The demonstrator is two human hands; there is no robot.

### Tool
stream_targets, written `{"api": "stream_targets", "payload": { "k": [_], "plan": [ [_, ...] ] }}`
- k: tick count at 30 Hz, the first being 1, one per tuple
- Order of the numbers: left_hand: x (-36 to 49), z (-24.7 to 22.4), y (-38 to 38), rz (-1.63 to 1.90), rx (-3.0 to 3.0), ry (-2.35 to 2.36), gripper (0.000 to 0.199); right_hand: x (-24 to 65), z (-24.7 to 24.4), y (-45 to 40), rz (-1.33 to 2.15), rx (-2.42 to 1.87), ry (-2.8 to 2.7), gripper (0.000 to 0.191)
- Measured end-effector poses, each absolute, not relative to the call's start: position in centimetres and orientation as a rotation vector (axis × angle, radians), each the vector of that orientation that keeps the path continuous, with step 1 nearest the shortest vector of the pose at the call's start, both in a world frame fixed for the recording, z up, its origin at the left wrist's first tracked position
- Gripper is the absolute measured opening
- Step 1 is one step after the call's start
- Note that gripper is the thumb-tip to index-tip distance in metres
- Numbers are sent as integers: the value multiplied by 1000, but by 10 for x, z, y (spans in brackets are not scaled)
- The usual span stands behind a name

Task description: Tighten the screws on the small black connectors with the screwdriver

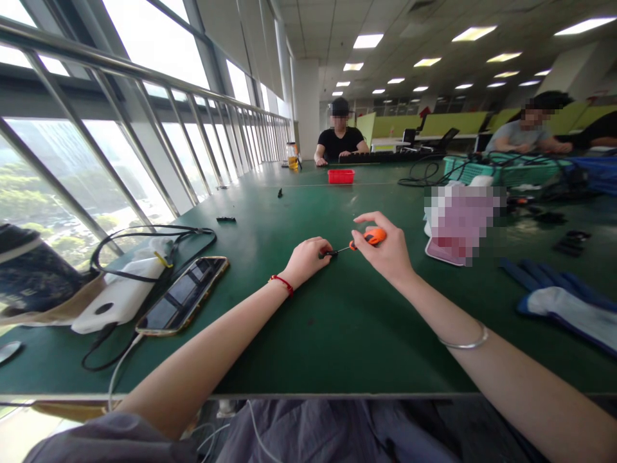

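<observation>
"Where was the small black part [330, 253]?"

"On or just over the green table [299, 347], pinched in the left hand [308, 258]; the right hand [388, 251] held the orange screwdriver [375, 236] by its handle, the tip at the part; it looked like screwdriver work; the next move seemed to need a still part and a straight tip."

"And the boxes?"

"Black cords [508, 158] lay over the teal basket [520, 172]; the red box's [341, 177] inside was hard to see."

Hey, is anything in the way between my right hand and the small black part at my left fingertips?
Only the orange screwdriver your right hand holds; its thin shaft spans the gap towards the small black part at your left hand. Nothing else visible stands between.
</observation>
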State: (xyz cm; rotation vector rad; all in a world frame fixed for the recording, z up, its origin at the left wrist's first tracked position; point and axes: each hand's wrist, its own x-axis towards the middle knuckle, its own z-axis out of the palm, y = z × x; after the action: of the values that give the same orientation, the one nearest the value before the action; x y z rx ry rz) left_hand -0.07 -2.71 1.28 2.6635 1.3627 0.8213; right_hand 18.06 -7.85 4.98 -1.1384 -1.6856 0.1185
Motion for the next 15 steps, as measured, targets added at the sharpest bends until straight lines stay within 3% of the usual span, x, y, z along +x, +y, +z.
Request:
{"api": "stream_targets", "payload": {
  "k": [5,11,15],
  "plan": [
    [-1,13,-27,821,2658,1360,15,182,47,-75,19,-1053,-1685,50],
    [0,13,-27,812,2677,1356,15,179,49,-79,102,-1164,-1733,21],
    [0,14,-28,812,2667,1363,16,180,47,-76,-30,-1033,-1710,38]
  ]
}}
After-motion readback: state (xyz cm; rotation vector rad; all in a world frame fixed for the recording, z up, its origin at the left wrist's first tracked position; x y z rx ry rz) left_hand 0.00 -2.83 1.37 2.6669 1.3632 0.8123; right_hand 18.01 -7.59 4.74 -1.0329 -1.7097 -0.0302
